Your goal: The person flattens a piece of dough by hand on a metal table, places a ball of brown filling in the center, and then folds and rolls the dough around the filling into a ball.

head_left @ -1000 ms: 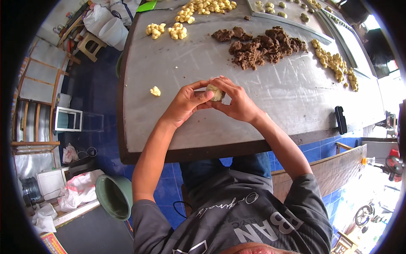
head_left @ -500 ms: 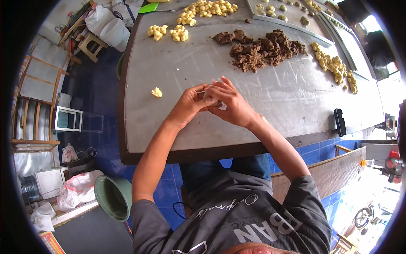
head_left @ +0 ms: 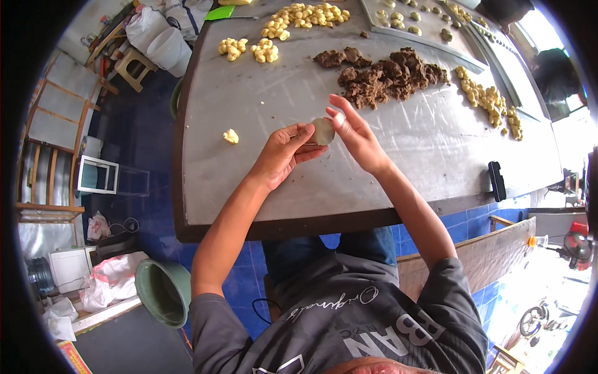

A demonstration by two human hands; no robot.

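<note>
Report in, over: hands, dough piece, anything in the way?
Left hand holds round dough piece. Right hand open beside it, contact unclear. Nothing blocking the hands; brown crumbly pile beyond.

L forearm: bare, angled up & slightly R. L hand: thumb opp. bent fingers, pinch grip, tips twd R. R forearm: bare, angled up & L. R hand: fingers extended, tips up-L, nr. L fingertips.
</note>
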